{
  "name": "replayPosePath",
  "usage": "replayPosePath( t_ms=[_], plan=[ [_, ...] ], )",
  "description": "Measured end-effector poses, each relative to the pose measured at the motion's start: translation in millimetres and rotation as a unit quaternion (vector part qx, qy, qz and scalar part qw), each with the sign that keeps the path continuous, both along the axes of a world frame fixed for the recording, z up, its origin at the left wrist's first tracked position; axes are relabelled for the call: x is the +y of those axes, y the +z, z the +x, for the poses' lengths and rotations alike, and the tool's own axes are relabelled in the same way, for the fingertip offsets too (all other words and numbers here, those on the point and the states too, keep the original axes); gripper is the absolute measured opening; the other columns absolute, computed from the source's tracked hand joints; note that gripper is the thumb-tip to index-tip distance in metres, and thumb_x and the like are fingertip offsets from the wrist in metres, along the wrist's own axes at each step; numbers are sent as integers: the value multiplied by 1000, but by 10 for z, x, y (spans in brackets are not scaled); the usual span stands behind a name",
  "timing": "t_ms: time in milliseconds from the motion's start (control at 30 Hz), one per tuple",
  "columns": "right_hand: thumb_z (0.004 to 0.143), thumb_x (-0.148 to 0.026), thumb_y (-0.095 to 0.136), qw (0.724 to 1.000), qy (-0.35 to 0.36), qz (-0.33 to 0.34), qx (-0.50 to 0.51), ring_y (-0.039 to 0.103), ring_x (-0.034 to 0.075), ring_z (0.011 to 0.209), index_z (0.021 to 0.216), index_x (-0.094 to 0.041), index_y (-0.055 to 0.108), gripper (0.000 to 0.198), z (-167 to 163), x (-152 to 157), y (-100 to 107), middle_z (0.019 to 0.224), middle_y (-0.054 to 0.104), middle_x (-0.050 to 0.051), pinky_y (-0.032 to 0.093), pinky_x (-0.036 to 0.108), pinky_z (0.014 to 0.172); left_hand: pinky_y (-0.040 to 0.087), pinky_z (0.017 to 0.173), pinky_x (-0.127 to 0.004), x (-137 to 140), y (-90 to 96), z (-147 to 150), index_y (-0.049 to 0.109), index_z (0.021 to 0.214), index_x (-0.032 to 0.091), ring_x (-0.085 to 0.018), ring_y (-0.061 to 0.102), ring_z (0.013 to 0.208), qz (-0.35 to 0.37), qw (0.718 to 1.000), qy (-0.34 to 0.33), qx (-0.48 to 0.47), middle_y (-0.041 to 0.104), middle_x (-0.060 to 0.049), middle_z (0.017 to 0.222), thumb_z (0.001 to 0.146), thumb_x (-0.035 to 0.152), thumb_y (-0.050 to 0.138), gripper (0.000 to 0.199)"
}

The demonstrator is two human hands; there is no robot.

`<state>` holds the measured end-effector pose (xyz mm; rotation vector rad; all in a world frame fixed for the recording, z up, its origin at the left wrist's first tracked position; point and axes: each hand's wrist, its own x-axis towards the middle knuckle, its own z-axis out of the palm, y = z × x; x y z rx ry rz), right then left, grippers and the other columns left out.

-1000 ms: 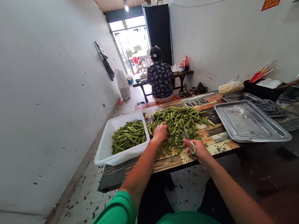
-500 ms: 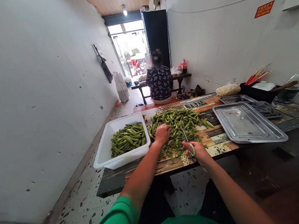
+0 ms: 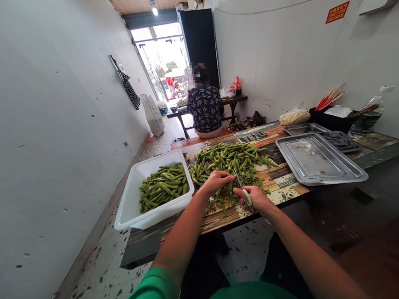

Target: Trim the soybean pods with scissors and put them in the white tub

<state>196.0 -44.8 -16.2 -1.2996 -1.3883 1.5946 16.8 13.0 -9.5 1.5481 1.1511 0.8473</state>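
Note:
My left hand (image 3: 216, 182) is closed in a pinch above the near edge of a heap of green edamame pods (image 3: 222, 158). A pod seems to be between its fingertips, mostly hidden by them. My right hand (image 3: 255, 198) grips scissors (image 3: 247, 198) by their pale green handles. The blades point up and left, with their tips close beside my left fingertips. Small green trimmings lie on the patterned table (image 3: 211, 220) under both hands. To the left, a white plastic tub (image 3: 126, 208) holds many more pods (image 3: 164, 186).
Metal trays (image 3: 321, 181) lie at the right, with a dark cloth (image 3: 338, 140) on the rear one. Behind them stand a black box (image 3: 321, 116) of skewers, a plastic bottle (image 3: 370, 112) and a bagged pale bundle (image 3: 294, 117). Farther off, a person (image 3: 205, 108) sits facing away.
My left hand has moved from over the pods toward the scissors, so its fingertips now meet the blade tips. The whole view has shifted slightly.

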Motion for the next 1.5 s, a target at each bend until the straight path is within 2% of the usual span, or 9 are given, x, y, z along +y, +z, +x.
replayPosePath(
  t_ms=[267, 400, 533, 733, 1033, 1233, 1333, 1400, 1500],
  plan=[
    [68, -54, 71, 996, -32, 80, -11, 46, 8, 32, 52, -18, 47, 46, -42, 1, -96, 38, 49, -5, 34, 19, 34, 17, 40, -20, -4, -9, 45, 63, 69, 11, -3, 29, 40, -103, 990, 15, -91, 41, 6, 46, 63, 40, 76, 32],
    [69, -57, 69, 998, -51, 27, 11, 48, 9, 34, 65, -18, 55, 42, -51, -40, -11, 44, 54, -4, 30, 19, 30, 31, 42, -16, 4, 29, 64, 59, 72, 10, -4, 47, 45, -160, 963, 34, -213, 58, -1, 59, 66, 27, 76, 24],
    [68, -58, 70, 998, -33, -28, 35, 53, 11, 40, 75, -18, 57, 43, -63, -85, 30, 51, 57, -3, 36, 19, 29, 44, 51, -16, -6, 46, 74, 56, 81, 10, -7, 60, 58, -154, 944, 38, -289, 68, -7, 74, 68, 22, 75, 27],
    [67, -60, 70, 1000, -22, 0, 21, 52, 11, 41, 70, -17, 55, 45, -83, -101, 40, 53, 57, -2, 38, 20, 29, 31, 40, -15, -20, -38, 155, 50, 76, 13, -3, 47, 43, -77, 961, 27, -263, 63, 0, 63, 61, 35, 80, 39],
    [69, -56, 70, 997, -68, 15, 33, 45, 9, 33, 65, -17, 56, 42, -99, -42, 5, 42, 50, -5, 28, 20, 29, 32, 45, -18, -21, -84, 193, 57, 68, 10, -4, 47, 45, -101, 968, 23, -227, 59, -1, 58, 56, 32, 81, 34],
    [71, -56, 68, 989, -119, -20, 91, 47, 9, 34, 69, -18, 57, 40, -30, -20, -50, 45, 53, -4, 24, 19, 28, 43, 56, -19, 79, -14, 99, 48, 70, 15, -10, 61, 63, -105, 916, 210, -324, 64, -4, 72, 65, 16, 69, 21],
    [75, -54, 67, 986, -123, -31, 110, 52, 9, 38, 72, -16, 58, 39, 1, -13, -56, 49, 56, -2, 28, 17, 29, 40, 54, -19, 159, -80, 58, 54, 74, 15, -8, 54, 56, -38, 931, 293, -215, 59, 0, 66, 71, 17, 60, 7],
    [76, -52, 67, 986, -118, -31, 111, 52, 9, 38, 72, -16, 58, 38, 8, -15, -57, 49, 56, -2, 29, 17, 28, 41, 58, -21, 207, -147, 38, 62, 76, 15, -11, 54, 61, 37, 951, 304, -41, 59, -1, 66, 71, 17, 61, 5],
    [76, -52, 67, 987, -112, -33, 114, 52, 9, 38, 72, -15, 58, 38, 8, -19, -64, 49, 56, -2, 29, 16, 28, 43, 72, -27, 264, -219, 8, 69, 74, 16, -19, 59, 81, 123, 930, 268, 219, 64, -8, 79, 69, 14, 65, 7]
  ],
)
